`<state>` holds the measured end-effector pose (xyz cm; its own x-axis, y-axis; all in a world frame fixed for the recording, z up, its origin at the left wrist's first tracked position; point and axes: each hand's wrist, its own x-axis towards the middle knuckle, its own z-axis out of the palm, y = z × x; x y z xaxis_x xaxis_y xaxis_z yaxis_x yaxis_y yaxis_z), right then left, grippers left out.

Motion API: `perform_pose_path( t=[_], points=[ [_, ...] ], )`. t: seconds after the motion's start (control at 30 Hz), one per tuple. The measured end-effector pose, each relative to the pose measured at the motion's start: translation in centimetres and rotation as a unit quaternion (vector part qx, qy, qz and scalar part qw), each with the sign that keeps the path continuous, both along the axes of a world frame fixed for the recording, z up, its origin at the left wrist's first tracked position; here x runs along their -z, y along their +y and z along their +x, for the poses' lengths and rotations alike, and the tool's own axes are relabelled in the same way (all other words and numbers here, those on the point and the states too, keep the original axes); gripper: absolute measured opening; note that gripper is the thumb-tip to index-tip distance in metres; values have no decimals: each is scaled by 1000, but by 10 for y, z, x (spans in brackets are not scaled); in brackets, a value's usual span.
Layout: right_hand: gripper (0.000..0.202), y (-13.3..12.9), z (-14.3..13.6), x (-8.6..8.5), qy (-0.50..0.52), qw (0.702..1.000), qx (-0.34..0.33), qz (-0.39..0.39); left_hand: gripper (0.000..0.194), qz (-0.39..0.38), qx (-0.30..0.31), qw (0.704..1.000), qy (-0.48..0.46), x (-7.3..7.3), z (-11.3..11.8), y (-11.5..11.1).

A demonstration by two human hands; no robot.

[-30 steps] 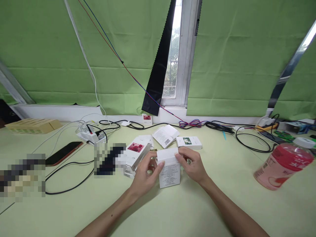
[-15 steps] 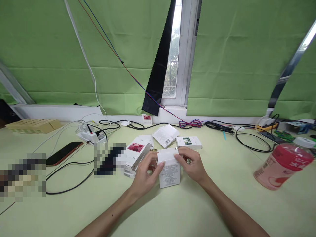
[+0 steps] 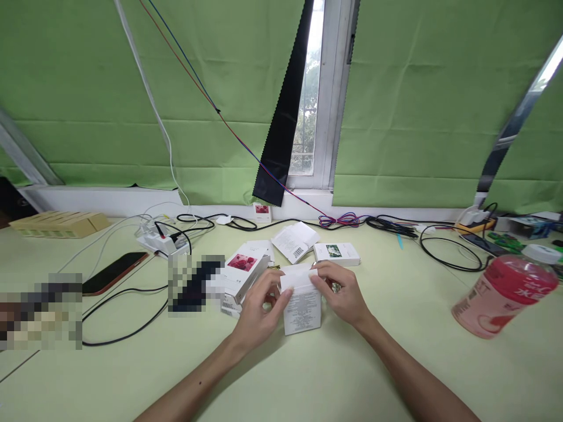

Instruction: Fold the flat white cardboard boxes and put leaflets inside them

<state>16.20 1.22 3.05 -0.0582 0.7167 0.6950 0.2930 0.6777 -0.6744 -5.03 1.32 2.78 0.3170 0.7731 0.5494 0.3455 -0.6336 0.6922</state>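
Two bare hands meet near the middle of the surface (image 3: 303,381), each nearly closed in a pinch. The left hand (image 3: 259,305) has its thumb and fingertips on the upper left part of a white packet (image 3: 302,316); the right hand (image 3: 345,293) grips its upper right corner. The packet is tilted, its closely printed face toward the wearer, and a blank flap (image 3: 297,280) lies along the top between the hands. Whether its lower end touches the surface cannot be told.

The step in hand seems to be work on that flap. A further move of it would call for steady thumbs and even pressure at both corners, lest the thin card crease.

Just beside the left hand, toward the left edge, is a pile of boxes topped by a rose-pictured box (image 3: 241,268). Beyond the hands lie a barcoded box (image 3: 292,241) and a flower-pictured box (image 3: 341,254). Farther out, a phone (image 3: 115,274) rests toward the left edge, a pink bottle (image 3: 501,299) stands near the right, and cables (image 3: 391,225) run along the far edge.
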Motion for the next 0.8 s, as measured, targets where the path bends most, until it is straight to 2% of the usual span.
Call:
perform_pose_path(
  t=[0.63,0.8],
  points=[
    [24,0,-1,-1,3,1000,1,-1,14,6,2,1000,4,-2,0,-1],
    [19,0,-1,1,19,1000,3,-14,15,9,3,1000,7,-2,0,-1]
  ],
)
